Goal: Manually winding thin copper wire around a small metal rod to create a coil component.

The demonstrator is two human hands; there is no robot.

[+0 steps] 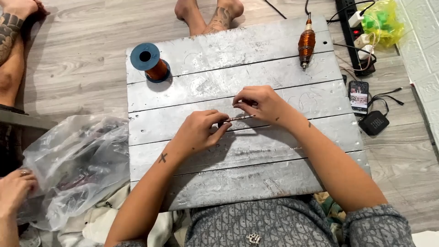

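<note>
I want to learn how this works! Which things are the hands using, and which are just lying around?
In use:
left hand and right hand, pinching a thin rod between them
grey board under them

Lying about:
copper wire spool
wound copper tool
phone
small black speaker
plastic bag
power strip

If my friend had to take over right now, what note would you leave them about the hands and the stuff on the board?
Left hand: pinches one end of a thin striped rod, just above the grey plank board.
Right hand: fingers closed on the rod's other end.
Blue spool of copper wire: stands at the board's far left corner, untouched.
Copper-wound tool with a cord: lies at the far right corner.
Clear plastic bag: on the floor to the left, with another person's hand at it.
Done: rod picked up in both hands.
Left: no wire on the rod that I can make out; it is too thin to be sure.
</note>
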